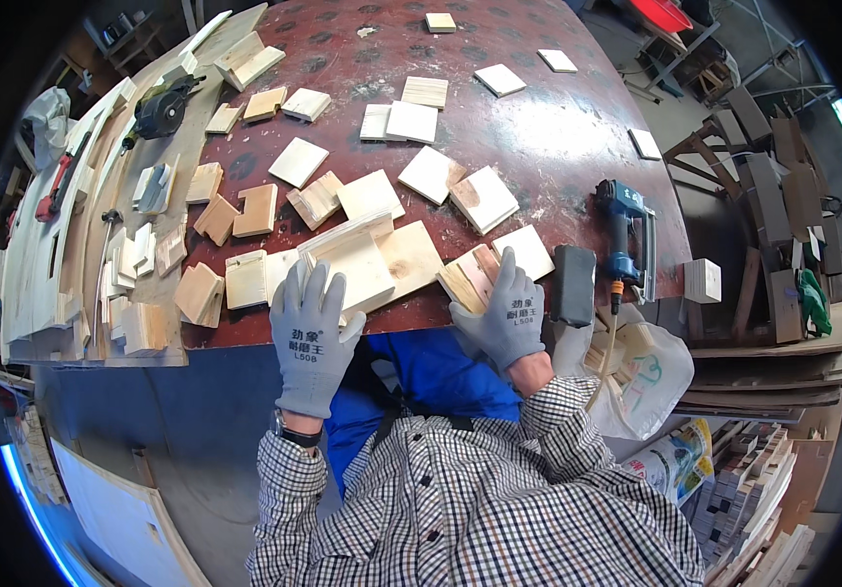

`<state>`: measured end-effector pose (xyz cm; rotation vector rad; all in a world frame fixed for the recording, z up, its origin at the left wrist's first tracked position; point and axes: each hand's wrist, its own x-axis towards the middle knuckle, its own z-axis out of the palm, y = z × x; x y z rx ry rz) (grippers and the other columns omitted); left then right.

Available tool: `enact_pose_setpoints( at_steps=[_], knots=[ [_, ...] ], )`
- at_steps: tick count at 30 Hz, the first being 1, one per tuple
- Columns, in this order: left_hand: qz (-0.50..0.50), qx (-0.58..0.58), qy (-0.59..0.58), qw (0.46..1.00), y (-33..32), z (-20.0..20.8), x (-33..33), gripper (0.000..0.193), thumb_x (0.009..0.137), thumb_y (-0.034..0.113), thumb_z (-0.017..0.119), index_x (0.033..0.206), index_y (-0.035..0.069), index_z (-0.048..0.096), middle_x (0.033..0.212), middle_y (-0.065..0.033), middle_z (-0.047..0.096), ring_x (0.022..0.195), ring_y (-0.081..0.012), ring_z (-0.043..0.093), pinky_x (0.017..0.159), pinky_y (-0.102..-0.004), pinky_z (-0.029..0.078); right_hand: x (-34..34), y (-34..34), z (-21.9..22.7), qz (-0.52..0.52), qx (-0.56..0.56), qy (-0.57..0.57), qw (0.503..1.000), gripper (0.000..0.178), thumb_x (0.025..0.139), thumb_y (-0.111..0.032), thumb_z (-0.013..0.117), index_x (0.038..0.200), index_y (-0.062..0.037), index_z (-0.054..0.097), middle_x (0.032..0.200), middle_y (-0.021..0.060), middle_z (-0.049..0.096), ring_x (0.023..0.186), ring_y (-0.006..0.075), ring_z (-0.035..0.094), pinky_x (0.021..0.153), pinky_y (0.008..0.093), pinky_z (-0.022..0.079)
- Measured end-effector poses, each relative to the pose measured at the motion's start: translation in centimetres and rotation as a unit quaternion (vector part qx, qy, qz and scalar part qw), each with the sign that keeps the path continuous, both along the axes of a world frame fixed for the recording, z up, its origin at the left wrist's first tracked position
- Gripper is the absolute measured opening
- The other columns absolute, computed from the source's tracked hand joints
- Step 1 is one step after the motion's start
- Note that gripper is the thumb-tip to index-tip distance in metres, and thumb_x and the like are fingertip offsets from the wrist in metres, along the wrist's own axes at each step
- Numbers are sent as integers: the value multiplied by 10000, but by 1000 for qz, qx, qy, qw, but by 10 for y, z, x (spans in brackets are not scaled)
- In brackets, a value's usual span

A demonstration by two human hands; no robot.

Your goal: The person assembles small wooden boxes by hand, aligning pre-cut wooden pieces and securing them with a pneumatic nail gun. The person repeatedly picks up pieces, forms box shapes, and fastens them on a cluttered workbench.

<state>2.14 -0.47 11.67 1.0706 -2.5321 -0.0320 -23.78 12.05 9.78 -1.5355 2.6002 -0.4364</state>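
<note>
A workshop with stacked timber offcuts on the right and long pale boards on the left surrounds a dark red table (pixel 558 127) scattered with small square wooden tiles. At the near edge of the table, both hands wear grey knit gloves. The left hand (pixel 310 338) lies flat with its fingers (pixel 305 284) spread wide and pressed on the near edge of a shallow open wooden box (pixel 354 262), a frame of thin pale strips with a flat panel beside it; nothing is gripped, the palm only bears down. The right hand (pixel 509 311) is likewise open, its fingers (pixel 509 266) fanned loosely over a small stack of wooden tiles (pixel 473 277) that sits just beside the box at the table's edge; whether the thumb hooks under the stack cannot be told. Just right of that hand a dark rectangular block (pixel 573 284) stands near the edge, and beyond it lies a blue nail gun (pixel 624 240) with its hose dropping off the table. The person's checked sleeves and blue trousers fill the lower middle, hiding the floor beneath. The underside of both palms is hidden, the far end of the table is bent by the lens, and the tools among the boards at the left are too small to make out.
</note>
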Motion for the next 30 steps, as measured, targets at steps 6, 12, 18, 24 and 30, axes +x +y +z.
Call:
enact_pose_setpoints(
  at_steps=[6, 12, 18, 24, 30],
  knots=[
    [-15, -7, -69, 997, -6, 3, -13, 638, 851, 334, 826, 1408, 96, 626, 1540, -136, 521, 1500, -384, 397, 1231, -539, 324, -5, 2, -5, 0, -23, 3, 1000, 1101, 783, -471, 797, 1538, 162, 306, 1200, 250, 598, 1092, 382, 601, 984, 515, 436],
    [-87, -3, -143, 986, -18, 26, -42, 646, 857, 372, 816, 1433, 161, 614, 1457, -103, 558, 1368, -326, 492, 1128, -503, 410, -11, 6, 0, -7, -9, 9, 1000, 1090, 789, -459, 779, 1534, 178, 301, 1191, 251, 596, 1093, 379, 594, 986, 511, 421],
    [-112, 36, -213, 970, -37, 15, -54, 613, 890, 390, 791, 1449, 220, 606, 1428, -68, 560, 1170, -288, 556, 1005, -477, 475, -19, 8, -4, -9, -20, 20, 1000, 1095, 777, -454, 784, 1530, 180, 306, 1210, 253, 593, 1101, 384, 592, 986, 514, 418],
    [-110, 30, -177, 978, -39, 6, -49, 620, 879, 393, 803, 1449, 247, 606, 1447, -86, 556, 1158, -307, 563, 984, -483, 497, -19, 8, -7, -12, -12, 25, 1000, 1107, 767, -464, 794, 1544, 158, 308, 1237, 244, 591, 1117, 380, 592, 998, 510, 416],
    [-111, 83, -177, 974, -43, 17, -50, 598, 866, 326, 822, 1417, 208, 621, 1441, -133, 551, 1223, -370, 562, 1046, -495, 515, -14, 7, -3, -6, 17, 50, 999, 1104, 785, -485, 797, 1554, 140, 309, 1279, 230, 586, 1152, 368, 587, 1034, 508, 402]
  ],
)
